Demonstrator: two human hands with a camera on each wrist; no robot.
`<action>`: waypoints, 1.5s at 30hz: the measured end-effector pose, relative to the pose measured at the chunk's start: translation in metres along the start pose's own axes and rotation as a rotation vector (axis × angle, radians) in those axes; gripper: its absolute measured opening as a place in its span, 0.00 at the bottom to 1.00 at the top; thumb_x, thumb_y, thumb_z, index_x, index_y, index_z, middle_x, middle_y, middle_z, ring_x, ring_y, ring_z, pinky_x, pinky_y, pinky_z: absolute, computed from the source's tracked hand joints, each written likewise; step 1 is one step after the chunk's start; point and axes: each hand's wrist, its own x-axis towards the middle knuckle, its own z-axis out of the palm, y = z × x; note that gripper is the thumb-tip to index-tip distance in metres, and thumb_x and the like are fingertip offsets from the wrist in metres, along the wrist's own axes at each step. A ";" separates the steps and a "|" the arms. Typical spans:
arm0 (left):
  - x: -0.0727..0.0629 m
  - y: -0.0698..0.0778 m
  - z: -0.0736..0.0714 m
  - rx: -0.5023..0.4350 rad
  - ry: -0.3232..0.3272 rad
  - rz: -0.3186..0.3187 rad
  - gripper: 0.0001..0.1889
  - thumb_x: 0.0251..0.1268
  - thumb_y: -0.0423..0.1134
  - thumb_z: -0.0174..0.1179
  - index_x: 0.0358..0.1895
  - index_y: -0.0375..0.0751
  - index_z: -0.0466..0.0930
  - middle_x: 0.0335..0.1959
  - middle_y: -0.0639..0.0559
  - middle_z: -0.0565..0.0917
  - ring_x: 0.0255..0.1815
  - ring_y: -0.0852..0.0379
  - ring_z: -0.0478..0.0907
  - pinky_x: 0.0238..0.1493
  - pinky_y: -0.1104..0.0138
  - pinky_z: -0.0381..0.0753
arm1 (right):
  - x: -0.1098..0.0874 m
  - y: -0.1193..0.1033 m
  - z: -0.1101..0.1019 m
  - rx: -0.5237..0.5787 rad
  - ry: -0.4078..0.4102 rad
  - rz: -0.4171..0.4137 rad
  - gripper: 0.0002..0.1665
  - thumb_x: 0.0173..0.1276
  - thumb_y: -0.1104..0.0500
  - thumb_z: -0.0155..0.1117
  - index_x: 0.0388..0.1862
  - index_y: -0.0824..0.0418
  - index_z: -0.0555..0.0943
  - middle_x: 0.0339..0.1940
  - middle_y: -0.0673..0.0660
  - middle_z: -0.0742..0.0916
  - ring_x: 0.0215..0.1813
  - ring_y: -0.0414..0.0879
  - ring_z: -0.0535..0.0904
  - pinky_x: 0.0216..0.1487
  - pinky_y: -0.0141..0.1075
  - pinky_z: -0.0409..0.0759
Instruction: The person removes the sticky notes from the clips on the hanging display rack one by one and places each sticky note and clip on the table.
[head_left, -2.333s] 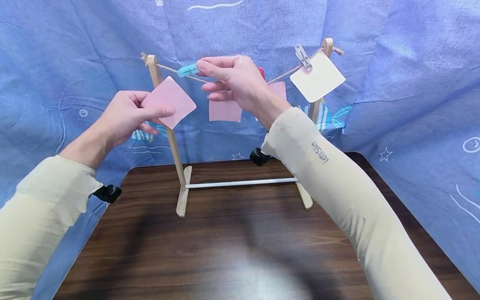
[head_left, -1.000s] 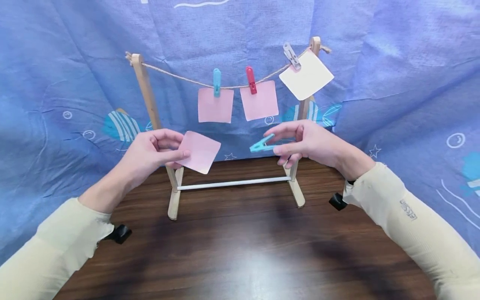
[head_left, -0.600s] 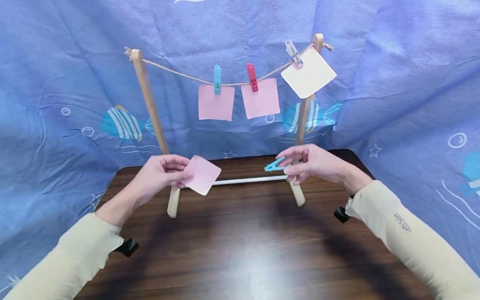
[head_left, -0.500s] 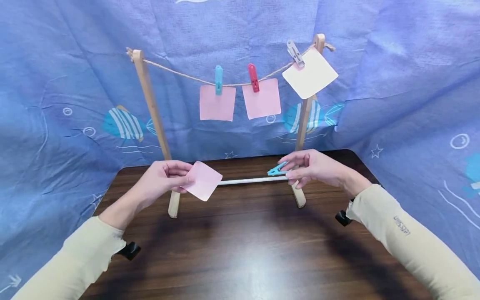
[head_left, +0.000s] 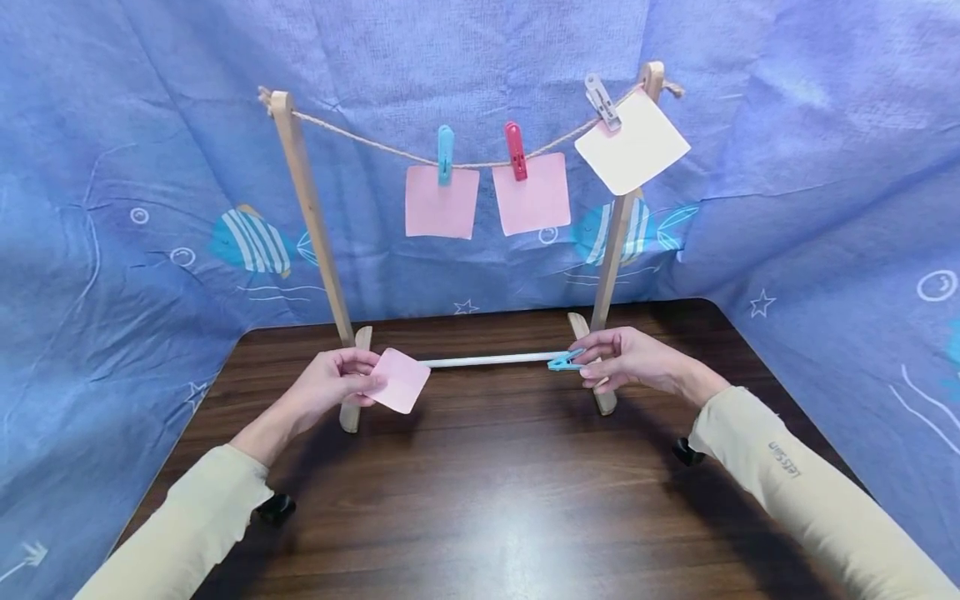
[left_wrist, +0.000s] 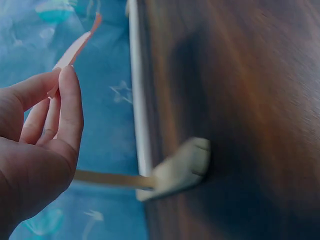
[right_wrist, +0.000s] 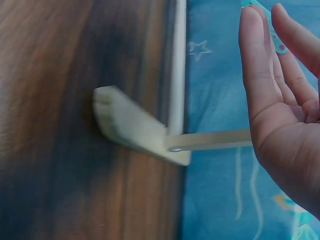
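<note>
The left hand (head_left: 336,383) is pinching a pink paper square (head_left: 402,383) between thumb and fingers, above the table (head_left: 495,492) and near the left side of a wooden stand (head_left: 313,217); some fingertips are lying hidden behind the sheet. The right hand (head_left: 633,360) is grasping a blue peg (head_left: 564,362) by its spread ends, near the stand's right foot (head_left: 604,400). In the head view, the left hand and paper are covering the left end of the white rod (head_left: 491,361); both sleeves (head_left: 817,504) are running out of frame, and the lettering on the right one is proving hard to read. In the left wrist view, the paper is appearing nearly edge-on and the left foot (left_wrist: 175,170) is showing blurred. In the right wrist view, fingers are covering part of the peg, and the upper border is cutting it off. The rope (head_left: 360,143) is bearing three sheets: one pink sheet (head_left: 441,207) is hanging from a second blue peg (head_left: 446,154), another pink sheet (head_left: 534,200) from a red peg (head_left: 516,150), and a white sheet (head_left: 637,146) is hanging askew from a grey peg (head_left: 603,103) beside the right post (head_left: 617,250).
</note>
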 end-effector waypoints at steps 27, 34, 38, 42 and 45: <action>0.015 -0.056 -0.011 -0.002 0.099 -0.134 0.20 0.66 0.28 0.67 0.57 0.20 0.76 0.34 0.53 0.86 0.33 0.61 0.82 0.35 0.67 0.85 | 0.021 0.056 -0.010 -0.016 0.038 0.147 0.34 0.68 0.64 0.71 0.70 0.71 0.70 0.40 0.65 0.88 0.32 0.46 0.86 0.35 0.41 0.88; 0.013 -0.056 -0.012 -0.032 0.085 -0.158 0.23 0.65 0.27 0.67 0.59 0.18 0.74 0.35 0.50 0.87 0.33 0.61 0.83 0.35 0.68 0.86 | 0.023 0.058 -0.008 -0.030 0.030 0.162 0.35 0.68 0.64 0.71 0.70 0.71 0.70 0.38 0.63 0.88 0.29 0.45 0.85 0.32 0.40 0.87; 0.012 -0.058 -0.013 -0.048 0.079 -0.168 0.24 0.65 0.27 0.67 0.59 0.18 0.72 0.36 0.49 0.87 0.34 0.61 0.84 0.37 0.66 0.87 | 0.024 0.058 -0.008 -0.021 0.027 0.171 0.35 0.68 0.64 0.71 0.70 0.71 0.70 0.36 0.61 0.88 0.26 0.43 0.84 0.30 0.38 0.87; 0.012 -0.060 -0.014 -0.055 0.078 -0.172 0.24 0.64 0.26 0.68 0.59 0.17 0.71 0.36 0.49 0.87 0.33 0.60 0.84 0.37 0.66 0.87 | 0.025 0.057 -0.009 -0.039 0.019 0.181 0.33 0.68 0.64 0.71 0.69 0.71 0.71 0.35 0.61 0.88 0.24 0.41 0.83 0.29 0.38 0.87; 0.012 -0.061 -0.014 -0.056 0.076 -0.171 0.23 0.64 0.26 0.67 0.59 0.18 0.72 0.35 0.49 0.87 0.33 0.60 0.84 0.37 0.66 0.87 | 0.025 0.056 -0.009 -0.059 0.022 0.193 0.33 0.68 0.64 0.71 0.69 0.71 0.71 0.36 0.61 0.89 0.24 0.41 0.83 0.29 0.37 0.86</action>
